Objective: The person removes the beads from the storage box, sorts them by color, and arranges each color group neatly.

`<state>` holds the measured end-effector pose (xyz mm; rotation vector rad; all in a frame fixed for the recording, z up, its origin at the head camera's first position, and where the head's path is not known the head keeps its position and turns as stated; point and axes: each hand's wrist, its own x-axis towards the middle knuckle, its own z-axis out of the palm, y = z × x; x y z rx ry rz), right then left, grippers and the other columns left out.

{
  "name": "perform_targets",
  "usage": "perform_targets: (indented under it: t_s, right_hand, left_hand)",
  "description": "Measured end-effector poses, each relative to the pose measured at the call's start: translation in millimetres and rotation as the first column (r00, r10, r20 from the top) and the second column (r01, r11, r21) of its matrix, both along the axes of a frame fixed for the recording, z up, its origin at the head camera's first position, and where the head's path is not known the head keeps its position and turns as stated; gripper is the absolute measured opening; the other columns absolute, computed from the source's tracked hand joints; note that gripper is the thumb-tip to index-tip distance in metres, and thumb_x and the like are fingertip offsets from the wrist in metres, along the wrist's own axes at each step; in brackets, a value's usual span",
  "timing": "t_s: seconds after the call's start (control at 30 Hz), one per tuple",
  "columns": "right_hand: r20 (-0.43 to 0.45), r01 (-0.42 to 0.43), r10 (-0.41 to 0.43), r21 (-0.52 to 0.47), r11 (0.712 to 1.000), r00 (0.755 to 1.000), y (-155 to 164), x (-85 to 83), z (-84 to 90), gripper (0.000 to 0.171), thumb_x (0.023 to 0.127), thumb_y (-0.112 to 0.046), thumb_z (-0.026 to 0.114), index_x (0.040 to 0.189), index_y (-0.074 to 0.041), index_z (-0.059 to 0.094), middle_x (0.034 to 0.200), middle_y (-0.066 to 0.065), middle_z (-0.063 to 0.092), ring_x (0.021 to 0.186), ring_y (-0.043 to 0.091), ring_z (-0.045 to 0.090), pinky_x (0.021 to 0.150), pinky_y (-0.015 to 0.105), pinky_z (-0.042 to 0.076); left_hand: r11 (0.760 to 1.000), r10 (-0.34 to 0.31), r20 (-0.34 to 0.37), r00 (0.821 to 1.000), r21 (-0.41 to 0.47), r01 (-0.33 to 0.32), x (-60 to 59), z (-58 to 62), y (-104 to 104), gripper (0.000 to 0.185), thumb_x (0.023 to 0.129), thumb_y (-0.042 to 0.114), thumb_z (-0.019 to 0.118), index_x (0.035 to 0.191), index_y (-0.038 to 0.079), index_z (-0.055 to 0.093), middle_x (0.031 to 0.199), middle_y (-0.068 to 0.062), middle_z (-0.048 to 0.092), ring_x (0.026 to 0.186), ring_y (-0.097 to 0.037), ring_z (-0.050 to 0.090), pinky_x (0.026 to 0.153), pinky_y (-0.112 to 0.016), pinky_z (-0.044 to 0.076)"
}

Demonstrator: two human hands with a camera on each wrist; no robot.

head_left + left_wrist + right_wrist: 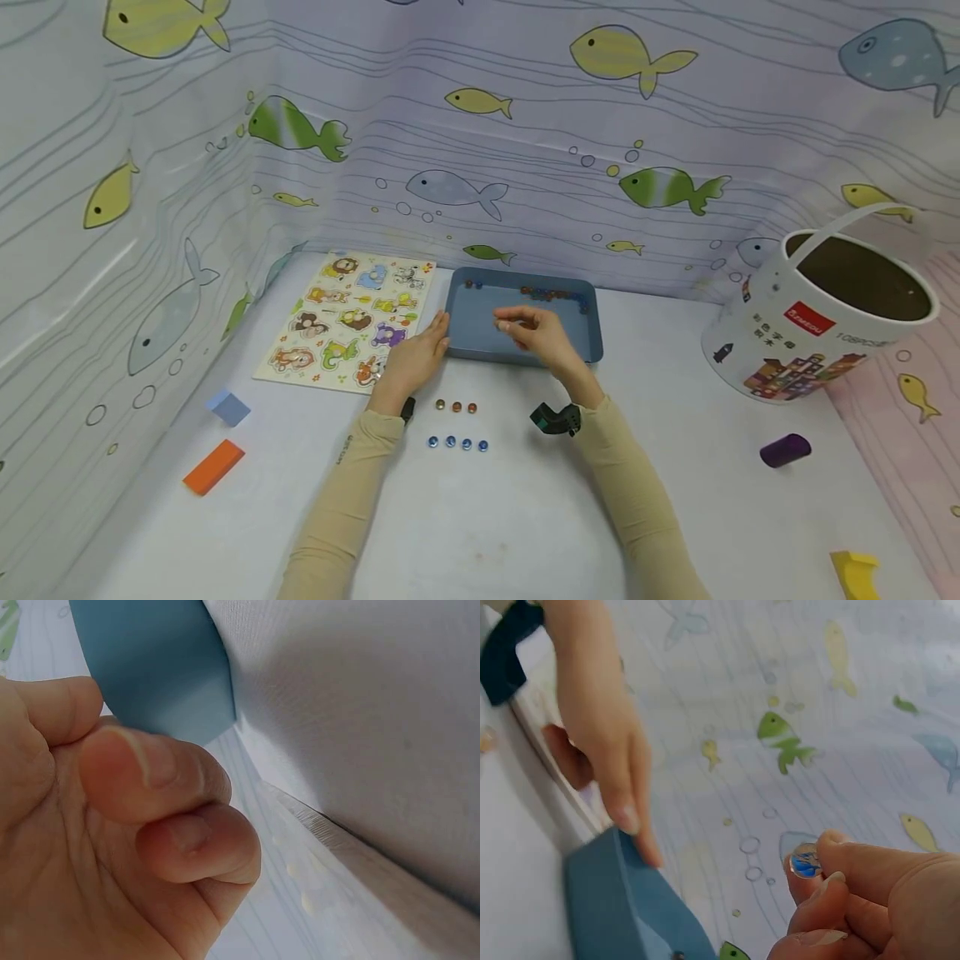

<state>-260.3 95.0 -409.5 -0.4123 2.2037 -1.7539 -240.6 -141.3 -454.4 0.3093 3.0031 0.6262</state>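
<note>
Marbles being sorted from the blue tray (480, 321) onto the counter (525, 517).
Right hand (536, 329) pinches a blue marble (805, 863) above the tray; left hand (412, 358), fingers straight, steadies its corner. Seven marbles lie in two rows; many remain in the tray.

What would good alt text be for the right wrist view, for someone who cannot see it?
The right hand pinches a clear marble with a blue swirl at its fingertips, above a fish-patterned backdrop. At left, the left hand touches the corner of a blue tray with straight fingers.
</note>
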Motion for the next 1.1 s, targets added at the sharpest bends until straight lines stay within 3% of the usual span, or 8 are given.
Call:
perform_targets:
  t_s: [0.3,0.5,0.67,0.83,1.1]
  right_hand:
    - [0.016,-0.066,0.067,-0.031,0.997,0.998,-2,32.5,-12.0,0.028,0.097,-0.014,0.06,0.122,-0.002,0.065,0.114,0.024,0.065,0.056,0.012,0.037,0.06,0.033,0.034]
    - [0.055,-0.152,0.151,0.009,0.988,0.987,4,56.3,-30.9,0.031,0.097,-0.013,0.059,0.123,0.003,0.063,0.118,0.028,0.065,0.051,0.007,0.037,0.053,0.024,0.034]
    - [0.113,-0.184,0.178,0.045,0.982,0.978,9,77.4,-48.3,0.028,0.095,-0.014,0.062,0.118,0.002,0.066,0.096,0.025,0.069,0.048,0.005,0.041,0.045,0.018,0.034]
    - [0.13,-0.235,0.22,0.119,0.965,0.967,14,94.0,-65.0,0.022,0.093,-0.015,0.065,0.112,-0.004,0.07,0.065,0.008,0.063,0.045,0.007,0.045,0.041,0.018,0.035]
    - [0.051,-0.246,0.241,0.219,0.944,0.969,16,102.5,-71.0,0.015,0.09,-0.015,0.069,0.104,-0.015,0.073,0.056,-0.002,0.056,0.042,0.005,0.042,0.038,0.018,0.032]
  left_hand:
    - [1.0,0.008,-0.011,1.0,0.0,-0.008,-1.9,-1.8,-2,0.052,0.106,0.029,0.036,0.154,0.01,0.024,0.16,-0.005,0.023,0.123,-0.038,0.056,0.096,-0.049,0.052]
    - [1.0,-0.008,-0.029,1.0,-0.022,0.008,-1.5,-2.3,-1,0.052,0.106,0.029,0.036,0.153,0.01,0.025,0.16,-0.006,0.024,0.121,-0.038,0.058,0.092,-0.048,0.053]
    - [0.999,-0.02,-0.031,0.999,-0.027,0.019,-0.9,0.0,-2,0.052,0.106,0.028,0.035,0.153,0.009,0.024,0.16,-0.007,0.024,0.109,-0.038,0.064,0.083,-0.045,0.056]
    - [1.0,-0.017,-0.01,1.0,-0.023,0.017,-0.6,0.7,-1,0.052,0.107,0.03,0.034,0.154,0.01,0.023,0.161,-0.005,0.022,0.109,-0.037,0.064,0.081,-0.044,0.057]
    - [1.0,-0.016,0.0,1.0,-0.005,0.016,-0.3,0.2,-1,0.052,0.106,0.029,0.035,0.154,0.009,0.024,0.161,-0.005,0.022,0.117,-0.038,0.06,0.088,-0.047,0.055]
